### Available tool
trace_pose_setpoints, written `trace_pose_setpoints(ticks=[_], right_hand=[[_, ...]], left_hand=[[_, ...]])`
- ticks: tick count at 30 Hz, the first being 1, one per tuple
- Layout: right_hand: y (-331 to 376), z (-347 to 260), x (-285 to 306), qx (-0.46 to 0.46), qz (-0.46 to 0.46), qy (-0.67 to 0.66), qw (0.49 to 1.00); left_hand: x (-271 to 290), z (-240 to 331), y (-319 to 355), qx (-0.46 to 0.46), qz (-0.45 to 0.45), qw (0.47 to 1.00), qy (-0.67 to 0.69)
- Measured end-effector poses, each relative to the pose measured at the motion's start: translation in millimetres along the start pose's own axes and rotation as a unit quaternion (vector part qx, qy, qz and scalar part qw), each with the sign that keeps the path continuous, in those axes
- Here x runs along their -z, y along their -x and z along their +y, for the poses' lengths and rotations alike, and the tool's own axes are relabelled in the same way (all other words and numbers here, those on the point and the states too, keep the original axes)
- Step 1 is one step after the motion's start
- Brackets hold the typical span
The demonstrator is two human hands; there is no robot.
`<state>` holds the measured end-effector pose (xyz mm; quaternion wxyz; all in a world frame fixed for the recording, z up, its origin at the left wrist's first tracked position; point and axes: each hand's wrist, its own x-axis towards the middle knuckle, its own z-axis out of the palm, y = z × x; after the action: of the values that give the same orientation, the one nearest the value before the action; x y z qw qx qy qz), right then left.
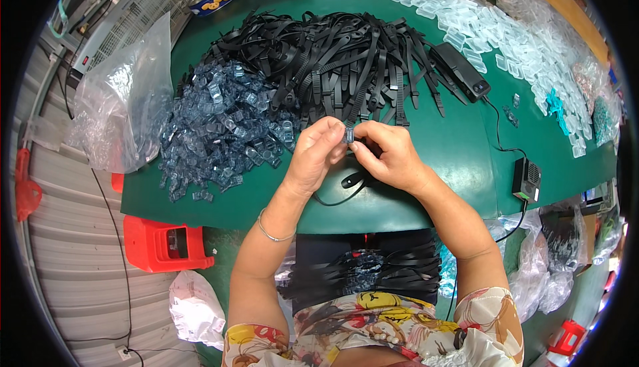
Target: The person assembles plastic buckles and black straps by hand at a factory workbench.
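Over the near middle of the green table, both hands meet at a small translucent blue-grey plastic buckle (pixel 349 135). My left hand (pixel 315 154) is closed on its left side, thumb and fingertips pinching it. From the other side my right hand (pixel 393 154) grips it between thumb and bent forefinger. Below them a thin black strap (pixel 333 202) loops down, with a dark oval end (pixel 353 179); whether it runs into the buckle is hidden by the fingers. A heap of similar buckles (pixel 229 124) lies left of my hands, and a tangled pile of black straps (pixel 333 54) lies beyond them.
Black straps with blue-grey pieces (pixel 363 270) lie across my lap. Clear plastic cases (pixel 492 41) spread over the far right. A black device (pixel 460 71) is cabled to a black adapter box (pixel 526 179) near the right edge. A red stool (pixel 166 244) stands below left.
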<state>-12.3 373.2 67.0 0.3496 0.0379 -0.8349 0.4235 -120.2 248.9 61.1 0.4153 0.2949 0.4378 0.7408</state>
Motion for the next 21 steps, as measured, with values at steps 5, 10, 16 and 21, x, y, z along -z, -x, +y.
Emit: trace_pose_setpoints(ticks=[5, 10, 16, 21], right_hand=[[0.7, 2.5, -1.9, -0.002, -0.010, 0.003, 1.000], [0.0, -0.2, -1.1, -0.001, -0.013, 0.018, 1.000], [-0.7, -3.8, 2.1, -0.016, -0.020, 0.028, 0.999], [-0.4, -2.6, 0.8, -0.008, -0.025, 0.036, 0.999]], left_hand=[[2.1, 0.0, 1.0, 0.006, -0.003, 1.000, -0.005], [2.0, 0.9, 1.5, 0.008, 0.001, 1.000, -0.007], [1.6, 0.2, -0.1, 0.010, -0.007, 1.000, -0.009], [1.1, 1.5, 1.0, 0.015, -0.001, 1.000, -0.014]])
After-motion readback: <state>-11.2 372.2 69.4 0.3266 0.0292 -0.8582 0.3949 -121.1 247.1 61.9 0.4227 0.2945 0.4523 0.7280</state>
